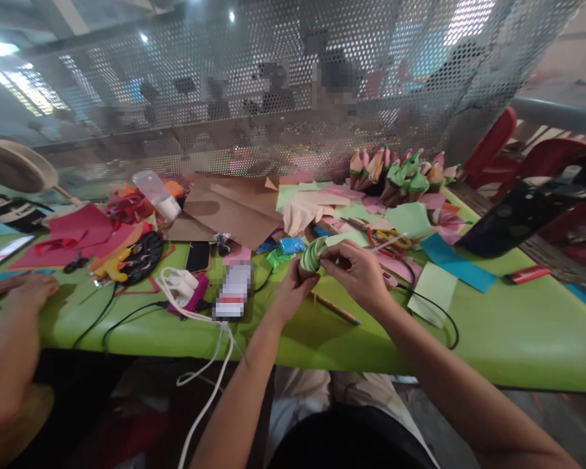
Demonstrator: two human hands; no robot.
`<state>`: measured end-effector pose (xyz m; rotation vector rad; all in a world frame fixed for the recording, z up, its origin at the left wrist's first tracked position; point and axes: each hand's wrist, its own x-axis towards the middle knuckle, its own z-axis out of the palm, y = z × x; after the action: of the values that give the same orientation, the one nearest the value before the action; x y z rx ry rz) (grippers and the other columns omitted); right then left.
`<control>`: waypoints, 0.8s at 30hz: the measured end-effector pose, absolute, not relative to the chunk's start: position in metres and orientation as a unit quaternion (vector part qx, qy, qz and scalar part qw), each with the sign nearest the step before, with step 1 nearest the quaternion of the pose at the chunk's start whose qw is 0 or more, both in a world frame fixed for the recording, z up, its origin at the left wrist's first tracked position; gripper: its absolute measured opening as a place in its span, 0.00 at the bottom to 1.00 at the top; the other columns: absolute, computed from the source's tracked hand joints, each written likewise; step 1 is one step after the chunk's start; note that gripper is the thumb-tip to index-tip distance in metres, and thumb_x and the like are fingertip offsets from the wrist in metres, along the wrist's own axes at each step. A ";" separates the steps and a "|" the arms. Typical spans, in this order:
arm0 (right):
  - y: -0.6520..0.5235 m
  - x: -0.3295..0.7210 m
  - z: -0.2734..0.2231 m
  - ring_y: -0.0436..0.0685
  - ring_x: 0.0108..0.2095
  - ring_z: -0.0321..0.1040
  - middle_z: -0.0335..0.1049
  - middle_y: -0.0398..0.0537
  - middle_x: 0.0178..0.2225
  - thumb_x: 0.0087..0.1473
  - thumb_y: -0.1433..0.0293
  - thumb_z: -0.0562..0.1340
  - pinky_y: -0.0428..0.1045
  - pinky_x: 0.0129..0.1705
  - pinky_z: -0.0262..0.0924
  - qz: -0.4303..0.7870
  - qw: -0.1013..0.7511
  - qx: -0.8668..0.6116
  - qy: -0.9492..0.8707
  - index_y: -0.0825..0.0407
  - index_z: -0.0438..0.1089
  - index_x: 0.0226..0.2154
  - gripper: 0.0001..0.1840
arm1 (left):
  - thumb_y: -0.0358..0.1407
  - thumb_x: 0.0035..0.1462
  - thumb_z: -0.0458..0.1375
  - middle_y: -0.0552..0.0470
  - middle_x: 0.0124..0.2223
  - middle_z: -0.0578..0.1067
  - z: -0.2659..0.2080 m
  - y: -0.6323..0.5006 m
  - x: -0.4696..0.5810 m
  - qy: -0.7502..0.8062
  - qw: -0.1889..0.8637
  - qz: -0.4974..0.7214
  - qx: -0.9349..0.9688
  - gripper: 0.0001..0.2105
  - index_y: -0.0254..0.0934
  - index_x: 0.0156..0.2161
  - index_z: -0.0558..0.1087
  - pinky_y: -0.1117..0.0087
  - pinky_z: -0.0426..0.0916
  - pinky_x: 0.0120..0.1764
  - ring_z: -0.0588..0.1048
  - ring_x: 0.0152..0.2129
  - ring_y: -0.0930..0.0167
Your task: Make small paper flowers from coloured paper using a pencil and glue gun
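Note:
A small paper cone craft, with rolled light-green paper (pixel 312 255) coiled at its top, is held up over the middle of the table. My left hand (pixel 293 290) wraps round its lower part, which the fingers mostly hide. From the right, my right hand (pixel 356 268) pinches the edge of the green paper with thumb and fingertips. Below the hands a pencil-like stick (pixel 336 309) lies on the green tabletop (pixel 293 348). Just behind the craft are blue and green crinkled wrappers (pixel 289 246). Several similar paper cones (pixel 405 174) stand bunched at the back right.
Phones (pixel 233 290), a power adapter with white cables (pixel 183 286) and brown paper (pixel 234 208) lie left of centre. A dark bottle (pixel 512 218) rests at the right, near a red cutter (pixel 530 273). At far left is another person's hand (pixel 32 290). A perforated screen (pixel 273 98) rises behind.

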<state>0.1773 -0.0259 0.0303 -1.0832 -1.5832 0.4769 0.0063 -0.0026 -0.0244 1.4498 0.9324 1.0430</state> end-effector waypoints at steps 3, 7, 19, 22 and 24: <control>-0.025 0.179 0.030 0.55 0.30 0.67 0.73 0.46 0.30 0.56 0.69 0.64 0.49 0.32 0.62 0.214 0.547 -0.452 -0.671 0.49 0.75 0.31 0.03 | 0.45 0.58 0.64 0.49 0.48 0.75 -0.023 -0.003 0.005 0.390 0.538 0.429 0.611 0.18 0.40 0.49 0.68 0.64 0.65 0.58 0.71 0.49 0.65; -0.024 0.181 0.030 0.54 0.29 0.67 0.73 0.45 0.30 0.56 0.67 0.64 0.49 0.32 0.61 0.237 0.539 -0.450 -0.672 0.50 0.76 0.33 0.05 | 0.45 0.58 0.65 0.48 0.51 0.77 -0.022 -0.003 0.003 0.388 0.541 0.424 0.614 0.20 0.39 0.52 0.70 0.63 0.66 0.59 0.72 0.51 0.63; -0.023 0.186 0.032 0.54 0.31 0.69 0.73 0.46 0.31 0.57 0.71 0.64 0.49 0.32 0.61 0.212 0.530 -0.436 -0.696 0.49 0.76 0.32 0.04 | 0.48 0.55 0.68 0.47 0.52 0.79 -0.025 -0.001 -0.001 0.375 0.549 0.430 0.611 0.25 0.40 0.54 0.74 0.61 0.69 0.56 0.74 0.51 0.61; -0.024 0.185 0.033 0.54 0.30 0.67 0.72 0.45 0.30 0.56 0.72 0.63 0.48 0.32 0.60 0.209 0.527 -0.437 -0.699 0.49 0.74 0.31 0.03 | 0.49 0.53 0.70 0.47 0.53 0.79 -0.026 -0.001 -0.001 0.370 0.558 0.440 0.599 0.25 0.41 0.53 0.75 0.61 0.69 0.57 0.74 0.52 0.61; -0.025 0.185 0.034 0.53 0.28 0.65 0.71 0.45 0.30 0.55 0.72 0.63 0.48 0.30 0.59 0.213 0.524 -0.438 -0.698 0.49 0.72 0.31 0.03 | 0.49 0.52 0.71 0.47 0.54 0.80 -0.026 -0.001 -0.002 0.369 0.567 0.440 0.591 0.27 0.41 0.54 0.76 0.61 0.69 0.57 0.74 0.53 0.61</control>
<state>0.1850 -0.0246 0.0339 -1.0486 -1.6711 0.5094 -0.0020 -0.0015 -0.0258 1.3889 0.8660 1.0329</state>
